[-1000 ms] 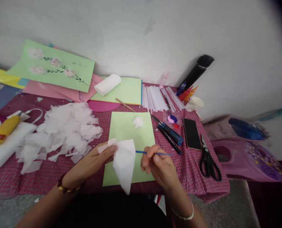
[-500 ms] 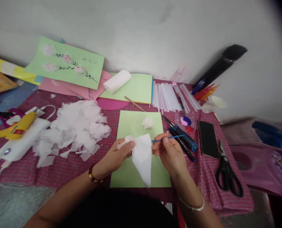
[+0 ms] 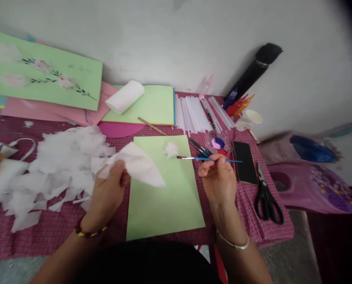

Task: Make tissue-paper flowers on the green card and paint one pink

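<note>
My left hand [image 3: 111,193] is closed on a white tissue [image 3: 143,167], which fans out to the right over the edge of the green paper [image 3: 161,209]. Between the thumb and fingers of my right hand [image 3: 220,181] lies a thin blue paintbrush [image 3: 205,159], nearly level, its bristles pointing left. Just beyond the bristles, a small white tissue flower [image 3: 171,150] rests on the upper part of the green paper. A heap of torn white tissue pieces [image 3: 66,157] spreads to the left of my left hand.
Right of the paper lie a phone [image 3: 245,162], black-handled scissors [image 3: 266,199] and a palette [image 3: 218,142] with paint. Behind are a tissue roll [image 3: 125,97], white glue sticks [image 3: 193,114], paint tubes [image 3: 236,105] and a paper cup [image 3: 253,117]. A flower-decorated green card [image 3: 45,75] leans at the wall.
My hands have moved apart: the left has carried the tissue leftward, and the brush has come away from it. The view has swung to the right.
</note>
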Demonstrator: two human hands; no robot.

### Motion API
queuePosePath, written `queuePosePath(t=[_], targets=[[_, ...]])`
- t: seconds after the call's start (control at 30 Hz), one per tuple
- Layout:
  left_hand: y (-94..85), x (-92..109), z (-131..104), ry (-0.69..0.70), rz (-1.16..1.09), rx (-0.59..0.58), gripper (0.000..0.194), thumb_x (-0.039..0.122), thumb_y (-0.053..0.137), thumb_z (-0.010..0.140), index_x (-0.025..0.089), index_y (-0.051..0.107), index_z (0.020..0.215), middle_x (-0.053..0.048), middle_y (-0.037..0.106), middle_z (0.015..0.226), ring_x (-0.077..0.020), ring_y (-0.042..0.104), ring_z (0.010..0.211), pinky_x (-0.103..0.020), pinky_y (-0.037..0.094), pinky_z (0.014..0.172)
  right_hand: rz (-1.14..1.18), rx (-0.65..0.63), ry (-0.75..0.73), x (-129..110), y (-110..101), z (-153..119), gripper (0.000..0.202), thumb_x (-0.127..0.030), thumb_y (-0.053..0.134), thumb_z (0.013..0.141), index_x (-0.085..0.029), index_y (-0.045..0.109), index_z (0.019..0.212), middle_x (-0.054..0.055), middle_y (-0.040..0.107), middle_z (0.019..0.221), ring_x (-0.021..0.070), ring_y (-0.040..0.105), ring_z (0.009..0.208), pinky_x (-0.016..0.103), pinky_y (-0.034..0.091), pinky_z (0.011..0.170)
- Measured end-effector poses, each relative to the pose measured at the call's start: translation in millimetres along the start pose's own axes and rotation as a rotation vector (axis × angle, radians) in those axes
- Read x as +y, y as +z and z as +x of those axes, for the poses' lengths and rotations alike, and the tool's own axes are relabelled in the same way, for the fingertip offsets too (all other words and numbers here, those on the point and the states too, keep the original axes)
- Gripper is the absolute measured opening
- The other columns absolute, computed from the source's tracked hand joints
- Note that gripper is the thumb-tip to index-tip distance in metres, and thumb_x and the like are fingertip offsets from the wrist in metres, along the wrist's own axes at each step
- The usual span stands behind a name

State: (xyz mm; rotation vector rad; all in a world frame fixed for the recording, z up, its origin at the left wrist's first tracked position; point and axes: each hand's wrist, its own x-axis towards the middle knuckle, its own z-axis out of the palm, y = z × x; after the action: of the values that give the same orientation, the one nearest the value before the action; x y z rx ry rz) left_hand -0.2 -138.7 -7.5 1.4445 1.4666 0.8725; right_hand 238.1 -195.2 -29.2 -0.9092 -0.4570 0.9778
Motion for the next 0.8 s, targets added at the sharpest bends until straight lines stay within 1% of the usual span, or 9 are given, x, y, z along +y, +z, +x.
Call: queuePosePath(t=[0.1, 0.2, 0.3, 0.4, 0.5, 0.57, 0.63, 0.7, 0.8], targets=[[4.8, 0.0, -0.6, -0.05, -0.058, -0.093, 0.037, 0.043, 0.048, 0.088, 0.019, 0.048, 0.061, 0.002, 0.047, 0.055, -0.0102, 0.041, 0.052, -0.023, 0.034, 0.049, -0.022, -0.036, 0.031, -1.0, -3.2, 0.2, 0.021, -0.043, 0.068, 0.084, -0.022, 0.071, 0.085, -0.002, 0.069, 0.064, 0.0088, 0.058, 0.049, 0.022, 0.047, 0.052], [11.2, -4.6, -4.1, -0.082, -0.037, -0.205, 0.04, 0.048, 0.052, 0.085, 0.016, 0.058, 0.062, 0.001, 0.051, 0.055, -0.0101, 0.043, 0.052, -0.022, 0.032, 0.049, -0.05, -0.078, 0.044, 2.1, -1.6, -4.9, 0.02, -0.042, 0.065, 0.087, -0.022, 0.071, 0.088, -0.001, 0.069, 0.067, 0.009, 0.058, 0.05, 0.023, 0.047, 0.053], [14.2, -8.1, -6.1, -0.076, -0.058, -0.3, 0.037, 0.046, 0.054, 0.084, 0.014, 0.063, 0.065, 0.003, 0.047, 0.055, -0.0088, 0.039, 0.052, -0.021, 0.028, 0.05, -0.088, -0.124, 0.05, 5.2, 1.2, -9.3, 0.021, -0.042, 0.063, 0.089, -0.023, 0.071, 0.089, -0.001, 0.068, 0.066, 0.0098, 0.057, 0.05, 0.024, 0.047, 0.052], [15.4, -8.4, -6.5, -0.051, -0.102, -0.36, 0.032, 0.04, 0.056, 0.082, 0.014, 0.059, 0.063, 0.005, 0.043, 0.055, -0.0077, 0.036, 0.053, -0.021, 0.025, 0.051, -0.119, -0.164, 0.057, 7.5, 3.5, -11.3, 0.021, -0.041, 0.063, 0.089, -0.022, 0.07, 0.089, -0.001, 0.067, 0.064, 0.0106, 0.056, 0.05, 0.025, 0.046, 0.052], [18.0, -8.2, -7.1, -0.019, -0.17, -0.369, 0.021, 0.03, 0.06, 0.076, 0.015, 0.053, 0.064, 0.006, 0.043, 0.058, -0.0073, 0.038, 0.055, -0.02, 0.028, 0.052, -0.095, -0.179, 0.075, 8.3, 4.0, -11.7, 0.02, -0.04, 0.063, 0.089, -0.022, 0.07, 0.09, -0.001, 0.067, 0.065, 0.01, 0.056, 0.05, 0.025, 0.046, 0.052], [20.0, -8.5, -7.8, 0.019, -0.257, -0.371, 0.013, 0.023, 0.063, 0.072, 0.015, 0.053, 0.069, 0.005, 0.05, 0.063, -0.0078, 0.044, 0.059, -0.019, 0.034, 0.055, -0.059, -0.173, 0.073, 7.8, 3.4, -11.2, 0.018, -0.04, 0.063, 0.089, -0.023, 0.07, 0.092, -0.002, 0.067, 0.068, 0.0095, 0.056, 0.051, 0.024, 0.046, 0.053], [20.8, -8.9, -8.6, 0.046, -0.341, -0.378, 0.009, 0.019, 0.064, 0.072, 0.015, 0.056, 0.075, 0.002, 0.057, 0.071, -0.0089, 0.05, 0.065, -0.02, 0.04, 0.061, -0.041, -0.18, 0.072, 6.9, 3.0, -10.8, 0.017, -0.039, 0.062, 0.09, -0.024, 0.069, 0.093, -0.002, 0.066, 0.068, 0.0095, 0.055, 0.053, 0.024, 0.046, 0.053], [20.4, -9.3, -9.2, 0.07, -0.379, -0.384, 0.008, 0.019, 0.064, 0.074, 0.014, 0.06, 0.079, 0.0, 0.061, 0.075, -0.0095, 0.053, 0.068, -0.02, 0.042, 0.064, -0.047, -0.219, 0.084, 6.4, 3.3, -10.9, 0.018, -0.039, 0.059, 0.091, -0.024, 0.069, 0.09, -0.002, 0.063, 0.065, 0.01, 0.055, 0.053, 0.025, 0.046, 0.054], [18.3, -9.9, -9.3, 0.119, -0.388, -0.366, 0.011, 0.023, 0.066, 0.078, 0.013, 0.064, 0.083, -0.001, 0.062, 0.075, -0.0087, 0.052, 0.066, -0.019, 0.04, 0.061, -0.069, -0.298, 0.099, 7.8, 4.6, -12.2, 0.021, -0.038, 0.056, 0.092, -0.023, 0.068, 0.084, -0.002, 0.06, 0.061, 0.011, 0.053, 0.052, 0.025, 0.044, 0.053]])
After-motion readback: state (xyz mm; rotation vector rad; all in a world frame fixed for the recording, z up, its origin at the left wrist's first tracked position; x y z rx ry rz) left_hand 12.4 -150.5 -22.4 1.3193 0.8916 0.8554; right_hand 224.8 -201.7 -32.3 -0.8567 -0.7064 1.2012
